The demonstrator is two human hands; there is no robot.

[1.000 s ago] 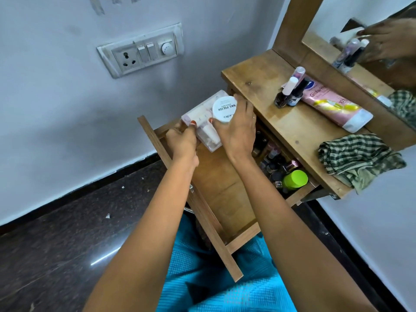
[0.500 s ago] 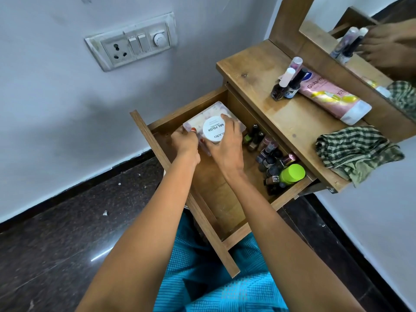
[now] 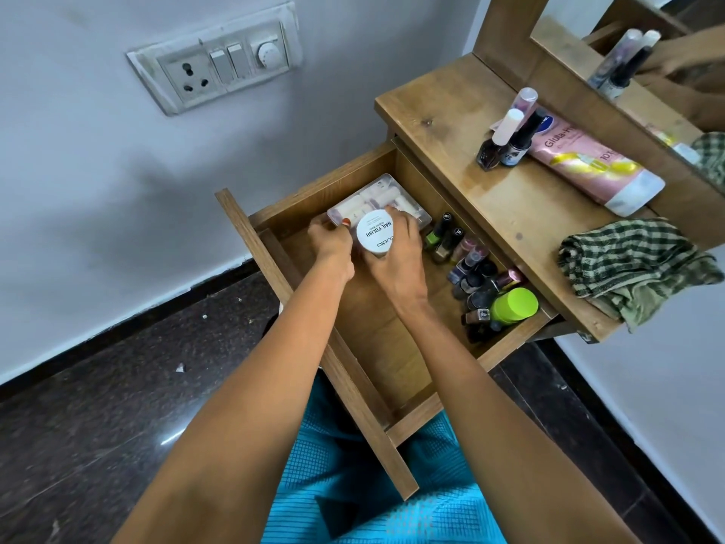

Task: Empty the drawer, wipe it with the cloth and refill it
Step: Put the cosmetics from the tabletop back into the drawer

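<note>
The wooden drawer (image 3: 404,371) is pulled out below the tabletop. At its far left corner lies a clear plastic box (image 3: 386,198) of pale rolls. My left hand (image 3: 331,245) pinches the box's near left edge. My right hand (image 3: 398,257) grips a white round jar (image 3: 374,232) labelled nail polish, held over the box's near side. Along the drawer's right side stand several nail polish bottles (image 3: 470,268) and a lime green lidded jar (image 3: 514,306). The green checked cloth (image 3: 631,265) lies crumpled on the tabletop's right edge.
On the tabletop (image 3: 470,190) stand three small bottles (image 3: 508,131) beside a lying pink tube (image 3: 592,166). A mirror (image 3: 647,41) rises behind them. A switch plate (image 3: 215,60) is on the wall to the left. Dark stone floor (image 3: 98,406) lies below.
Both hands have brought the clear box and the white jar down from above the drawer's rim into its far left corner.
</note>
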